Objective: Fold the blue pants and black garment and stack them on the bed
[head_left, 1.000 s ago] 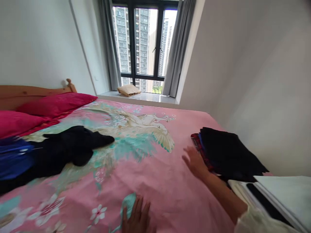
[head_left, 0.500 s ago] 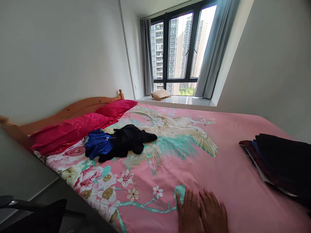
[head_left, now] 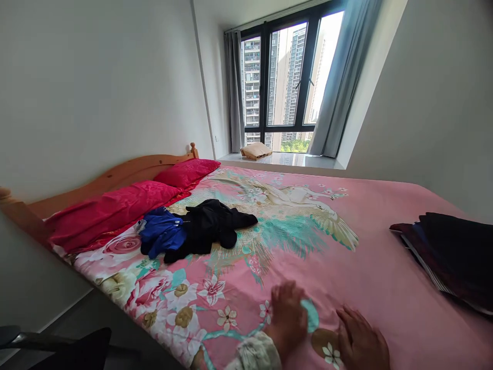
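My left hand (head_left: 288,314), slightly blurred, is over the pink floral bedsheet (head_left: 370,272), its loosely bent fingers pointing toward the clothes. Nothing shows in it; whether it touches the sheet is hard to tell. A pale sleeve covers that wrist. To its right, my right hand (head_left: 362,336) rests palm down on the sheet, fingers stretched out and holding nothing. Beyond the left hand lies a crumpled heap of clothes: a black garment (head_left: 213,226) and a blue garment (head_left: 162,234). A stack of folded dark clothes (head_left: 458,252) sits at the right side of the bed.
Red pillows (head_left: 115,210) lie against the wooden headboard (head_left: 115,174) on the left. A folded beige cloth-like item (head_left: 256,150) is on the windowsill (head_left: 323,162) under the window. A dark object, partly cut off (head_left: 73,349), stands at the lower left beside the bed.
My hands, side by side before, are now apart. The left has moved left and forward, the right a little to the right. The view has shifted slightly; the clothes look unchanged.
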Action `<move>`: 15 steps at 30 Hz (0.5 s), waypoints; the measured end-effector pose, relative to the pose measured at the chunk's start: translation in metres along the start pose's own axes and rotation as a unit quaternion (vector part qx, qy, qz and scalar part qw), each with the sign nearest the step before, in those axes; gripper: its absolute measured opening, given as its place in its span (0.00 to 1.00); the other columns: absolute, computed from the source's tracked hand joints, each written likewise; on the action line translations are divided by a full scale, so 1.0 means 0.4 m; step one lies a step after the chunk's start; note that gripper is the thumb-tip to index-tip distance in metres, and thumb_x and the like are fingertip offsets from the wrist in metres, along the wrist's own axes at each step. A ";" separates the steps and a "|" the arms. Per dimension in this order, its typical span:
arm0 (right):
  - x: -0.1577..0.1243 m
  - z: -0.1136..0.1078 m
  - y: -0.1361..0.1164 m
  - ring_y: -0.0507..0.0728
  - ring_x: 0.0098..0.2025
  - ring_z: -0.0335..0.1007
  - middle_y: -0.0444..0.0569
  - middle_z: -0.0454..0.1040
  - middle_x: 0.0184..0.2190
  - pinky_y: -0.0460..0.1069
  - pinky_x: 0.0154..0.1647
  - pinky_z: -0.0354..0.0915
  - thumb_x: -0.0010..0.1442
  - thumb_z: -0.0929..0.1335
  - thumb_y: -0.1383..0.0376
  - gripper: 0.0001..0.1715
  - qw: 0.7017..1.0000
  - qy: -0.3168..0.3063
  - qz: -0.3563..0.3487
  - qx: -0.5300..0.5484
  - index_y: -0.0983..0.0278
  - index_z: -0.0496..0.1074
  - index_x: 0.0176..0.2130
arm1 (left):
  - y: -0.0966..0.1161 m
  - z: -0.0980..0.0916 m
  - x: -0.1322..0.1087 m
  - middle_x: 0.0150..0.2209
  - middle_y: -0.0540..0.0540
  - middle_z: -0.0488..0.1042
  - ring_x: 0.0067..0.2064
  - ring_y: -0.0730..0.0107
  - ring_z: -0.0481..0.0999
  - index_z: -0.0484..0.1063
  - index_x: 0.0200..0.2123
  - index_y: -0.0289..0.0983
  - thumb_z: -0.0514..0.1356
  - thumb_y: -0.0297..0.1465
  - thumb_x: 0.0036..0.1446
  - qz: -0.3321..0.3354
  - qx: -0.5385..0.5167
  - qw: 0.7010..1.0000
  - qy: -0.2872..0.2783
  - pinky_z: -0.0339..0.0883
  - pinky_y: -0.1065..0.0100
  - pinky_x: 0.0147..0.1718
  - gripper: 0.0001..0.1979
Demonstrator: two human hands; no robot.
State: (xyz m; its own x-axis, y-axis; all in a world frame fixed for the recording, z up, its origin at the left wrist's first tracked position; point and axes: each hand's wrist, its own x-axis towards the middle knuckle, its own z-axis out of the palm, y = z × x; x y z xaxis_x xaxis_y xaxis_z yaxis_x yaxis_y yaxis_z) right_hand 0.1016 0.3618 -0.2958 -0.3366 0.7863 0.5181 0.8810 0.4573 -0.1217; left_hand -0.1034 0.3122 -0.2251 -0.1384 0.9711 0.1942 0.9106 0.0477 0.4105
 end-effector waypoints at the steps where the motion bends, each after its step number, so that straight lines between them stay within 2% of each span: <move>1: 0.003 -0.003 -0.003 0.62 0.53 0.66 0.51 0.74 0.49 0.59 0.51 0.57 0.59 0.56 0.59 0.23 1.000 0.004 -0.001 -0.002 0.61 0.73 0.45 | -0.070 -0.041 0.035 0.63 0.42 0.59 0.65 0.54 0.54 0.61 0.60 0.41 0.51 0.34 0.59 -0.029 0.024 0.999 0.021 0.44 0.50 0.64 0.25; 3: 0.008 -0.003 -0.007 0.62 0.52 0.67 0.51 0.75 0.49 0.59 0.50 0.57 0.59 0.56 0.60 0.22 1.000 0.012 -0.003 -0.005 0.60 0.73 0.45 | -0.222 -0.133 0.108 0.66 0.36 0.50 0.67 0.50 0.44 0.53 0.63 0.32 0.48 0.26 0.58 -0.097 0.076 0.991 0.060 0.34 0.42 0.63 0.29; 5: 0.010 0.005 -0.006 0.62 0.51 0.68 0.51 0.75 0.48 0.59 0.50 0.58 0.59 0.57 0.60 0.21 1.000 0.027 -0.012 -0.006 0.60 0.73 0.45 | -0.368 -0.226 0.171 0.67 0.34 0.44 0.68 0.48 0.39 0.52 0.63 0.31 0.48 0.20 0.55 -0.146 0.122 0.978 0.081 0.29 0.38 0.61 0.31; 7: 0.010 0.019 -0.001 0.62 0.50 0.69 0.50 0.76 0.47 0.59 0.49 0.58 0.59 0.57 0.60 0.21 0.999 0.047 -0.014 -0.012 0.60 0.73 0.44 | -0.482 -0.297 0.214 0.66 0.35 0.50 0.68 0.48 0.41 0.63 0.56 0.31 0.47 0.16 0.56 -0.173 0.156 0.969 0.076 0.28 0.35 0.59 0.25; 8: 0.010 0.027 0.003 0.62 0.50 0.69 0.50 0.76 0.47 0.59 0.49 0.58 0.59 0.57 0.60 0.21 0.998 0.056 -0.013 -0.016 0.59 0.73 0.44 | -0.521 -0.319 0.229 0.64 0.36 0.55 0.67 0.49 0.43 0.68 0.50 0.31 0.49 0.18 0.57 -0.177 0.169 0.967 0.066 0.30 0.36 0.60 0.19; 10: 0.008 0.039 0.009 0.62 0.50 0.70 0.49 0.76 0.47 0.59 0.49 0.58 0.58 0.58 0.60 0.20 0.998 0.066 -0.012 -0.022 0.58 0.73 0.44 | -0.555 -0.326 0.249 0.56 0.40 0.67 0.64 0.51 0.54 0.72 0.42 0.32 0.55 0.25 0.59 -0.184 0.186 0.964 0.040 0.41 0.39 0.60 0.09; 11: 0.007 0.042 0.011 0.62 0.50 0.70 0.48 0.76 0.48 0.59 0.49 0.58 0.58 0.58 0.60 0.20 0.998 0.066 -0.010 -0.022 0.58 0.73 0.45 | -0.552 -0.313 0.256 0.51 0.42 0.71 0.60 0.54 0.61 0.72 0.40 0.32 0.57 0.30 0.59 -0.188 0.190 0.963 0.028 0.48 0.42 0.59 0.09; 13: 0.006 0.040 0.011 0.62 0.50 0.69 0.49 0.75 0.48 0.59 0.49 0.58 0.58 0.59 0.60 0.20 0.998 0.061 -0.012 -0.015 0.59 0.73 0.44 | -0.512 -0.259 0.264 0.44 0.45 0.74 0.49 0.62 0.72 0.71 0.40 0.33 0.57 0.36 0.59 -0.194 0.190 0.962 0.007 0.62 0.50 0.51 0.12; 15: 0.008 0.029 0.008 0.61 0.50 0.69 0.49 0.75 0.48 0.59 0.50 0.58 0.58 0.59 0.61 0.20 0.999 0.052 -0.012 -0.006 0.59 0.73 0.44 | -0.446 -0.191 0.266 0.40 0.46 0.74 0.41 0.68 0.74 0.71 0.40 0.34 0.56 0.38 0.60 -0.185 0.181 0.966 -0.007 0.67 0.58 0.44 0.13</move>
State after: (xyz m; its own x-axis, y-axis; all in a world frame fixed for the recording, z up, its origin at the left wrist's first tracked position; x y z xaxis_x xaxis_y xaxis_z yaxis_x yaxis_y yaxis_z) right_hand 0.0997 0.3705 -0.3045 -0.3209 0.7277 0.6063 0.8777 0.4691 -0.0984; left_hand -0.3102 0.3891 -0.2097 -0.4767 0.8754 0.0807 0.8771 0.4676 0.1096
